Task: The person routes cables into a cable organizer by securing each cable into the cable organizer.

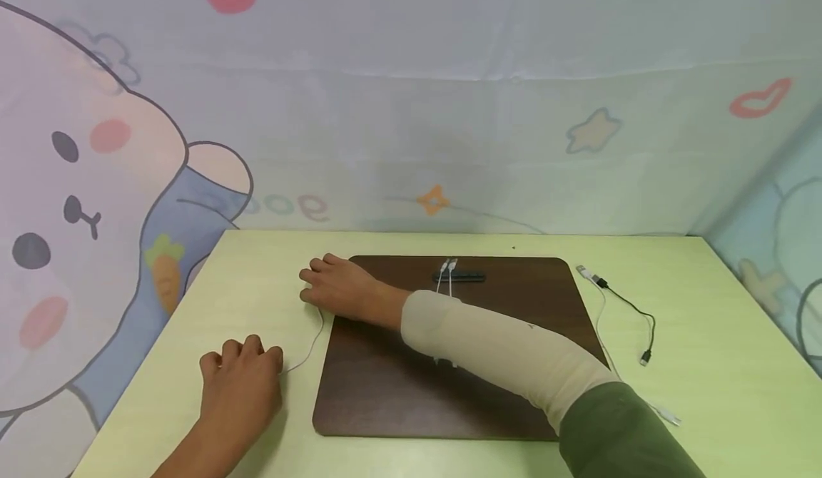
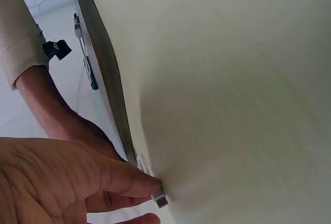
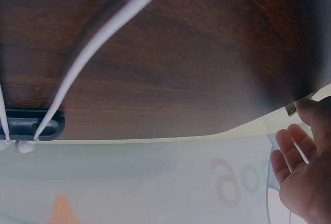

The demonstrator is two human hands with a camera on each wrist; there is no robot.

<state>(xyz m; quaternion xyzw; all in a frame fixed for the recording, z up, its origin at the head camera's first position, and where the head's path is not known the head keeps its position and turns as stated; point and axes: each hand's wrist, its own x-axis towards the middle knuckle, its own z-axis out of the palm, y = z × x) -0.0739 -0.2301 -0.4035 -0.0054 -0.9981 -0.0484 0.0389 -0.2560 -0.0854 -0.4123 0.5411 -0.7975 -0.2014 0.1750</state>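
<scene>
- Two bare hands hold one thin white cable [image 1: 312, 352] with metal-tipped plugs, which sags between them at the left of the frame, over the bench.
- Left hand [image 1: 242, 382], lower left: fingers curled, thumb and fingers pinching one silver plug [image 2: 160, 200], its tip protruding in the left wrist view.
- Right hand [image 1: 337, 289], left of centre: fingers bent, the thumb gripping the cable's other metal-tipped plug [image 3: 291, 109] just beside the board's upper left corner.
- Dark brown, wood-grained rectangular board [image 1: 385, 399] with rounded corners, at centre; the right forearm, in a beige and dark green sleeve [image 1: 501, 342], crosses above it.
- Black slotted bar [image 1: 474, 277] near the board's far edge, holding two white cables [image 1: 452, 265] side by side.
- Pale yellow-green bench [image 1: 738, 385], bearing at right a short black cable [image 1: 646, 357] and a longer white cable [image 1: 598, 324].
- Pastel printed cloth [image 1: 411, 128] behind.
</scene>
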